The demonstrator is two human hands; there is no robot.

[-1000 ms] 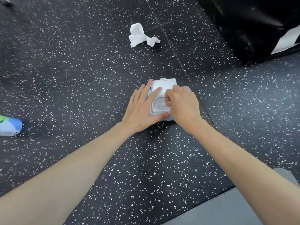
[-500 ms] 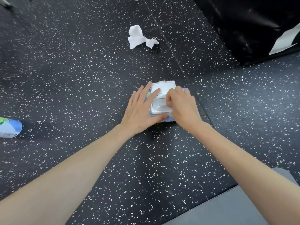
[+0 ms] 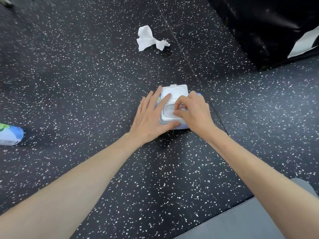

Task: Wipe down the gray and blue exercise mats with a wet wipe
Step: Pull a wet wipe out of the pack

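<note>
Ahead: I see open floor (image 3: 103, 80) up to a crumpled wipe (image 3: 149, 38).
Left: a bottle (image 3: 10, 135) lies well apart at the edge.
Far right: a black pad (image 3: 259, 28) blocks that corner.
Near right: a gray mat (image 3: 250, 219).

Both forearms (image 3: 96, 171) bare; no sleeves show.

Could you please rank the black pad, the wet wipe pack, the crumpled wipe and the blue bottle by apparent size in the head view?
1. Black pad, cut off by the frame.
2. Wet wipe pack, partly hidden by the hands.
3. Crumpled wipe and blue bottle: unsure, since the bottle is cropped.
</note>
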